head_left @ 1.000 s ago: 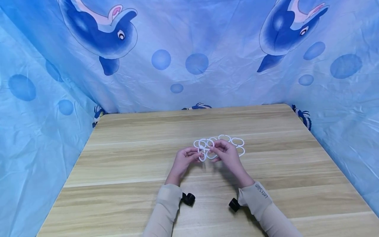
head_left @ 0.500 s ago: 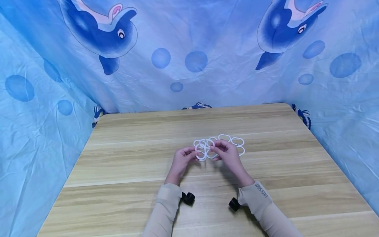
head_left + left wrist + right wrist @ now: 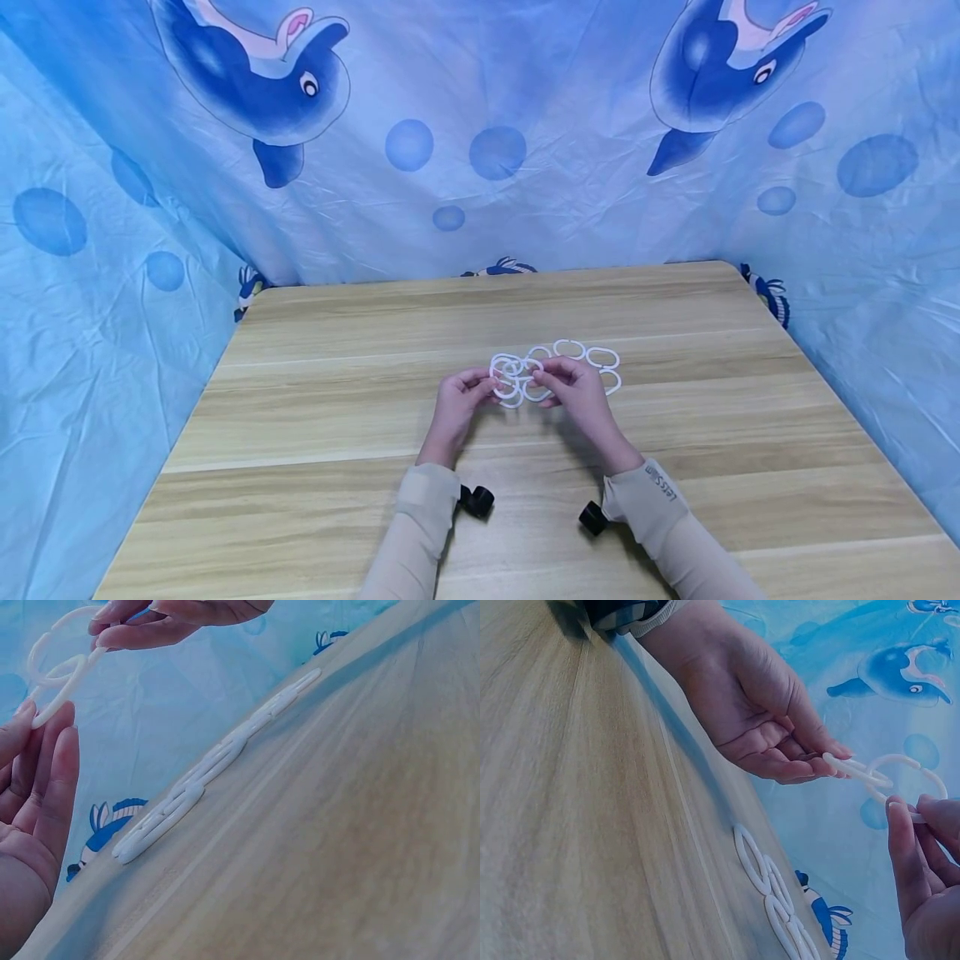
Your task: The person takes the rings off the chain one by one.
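Both hands are raised over the table, each pinching a white plastic chain link. In the head view my left hand [image 3: 456, 407] holds the rounder left link [image 3: 492, 372] by its near left side, between thumb and fingers. My right hand [image 3: 579, 393] grips the right link [image 3: 534, 362] between thumb and fingertips. The right wrist view shows the two links hooked through each other, with a small gap along the left link's upper side. Below them on the table lie several more white oval links [image 3: 217, 759], partly covered by the hands in the head view.
The wooden table [image 3: 315, 417] ends at a blue dolphin-print cloth [image 3: 465, 83] along the back and sides. Some loose links [image 3: 617, 359] lie to the right of the right hand. A small black camera [image 3: 480, 503] sits at the left cuff.
My left hand has shifted slightly left, and its link has turned to show a rounder outline. The right hand has stayed nearly still. The links on the table have not moved.
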`<state>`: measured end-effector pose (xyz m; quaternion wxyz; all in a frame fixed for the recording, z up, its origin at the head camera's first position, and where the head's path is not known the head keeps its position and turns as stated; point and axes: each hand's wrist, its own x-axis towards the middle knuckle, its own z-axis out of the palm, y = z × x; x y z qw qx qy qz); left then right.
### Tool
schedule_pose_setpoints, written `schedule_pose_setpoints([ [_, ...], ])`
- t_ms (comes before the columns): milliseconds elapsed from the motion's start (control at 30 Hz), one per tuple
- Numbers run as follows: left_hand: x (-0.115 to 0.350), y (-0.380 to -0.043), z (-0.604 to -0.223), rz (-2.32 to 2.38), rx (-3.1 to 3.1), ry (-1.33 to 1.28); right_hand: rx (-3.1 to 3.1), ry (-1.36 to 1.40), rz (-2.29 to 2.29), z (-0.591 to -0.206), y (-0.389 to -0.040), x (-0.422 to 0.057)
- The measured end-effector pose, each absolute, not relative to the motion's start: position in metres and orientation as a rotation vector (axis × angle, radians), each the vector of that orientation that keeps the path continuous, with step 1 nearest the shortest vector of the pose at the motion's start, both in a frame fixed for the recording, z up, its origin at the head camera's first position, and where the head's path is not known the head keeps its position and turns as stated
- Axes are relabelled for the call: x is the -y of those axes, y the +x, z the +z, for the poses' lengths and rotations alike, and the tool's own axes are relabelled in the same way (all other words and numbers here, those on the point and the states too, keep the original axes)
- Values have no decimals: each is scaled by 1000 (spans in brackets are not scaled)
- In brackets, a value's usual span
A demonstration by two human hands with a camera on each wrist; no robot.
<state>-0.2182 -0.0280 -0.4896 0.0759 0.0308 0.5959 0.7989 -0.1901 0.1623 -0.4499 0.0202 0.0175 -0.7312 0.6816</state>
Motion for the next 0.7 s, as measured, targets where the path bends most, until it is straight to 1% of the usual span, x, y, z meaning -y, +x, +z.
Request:
schedule_pose_setpoints([
  [400,30,-219,-487,2443,-1747,131,2287,52,2092,-450,-191,-160],
  [700,29,-219,-485,2471,-1719,111,2309,46,2071,-449,-192,-160],
])
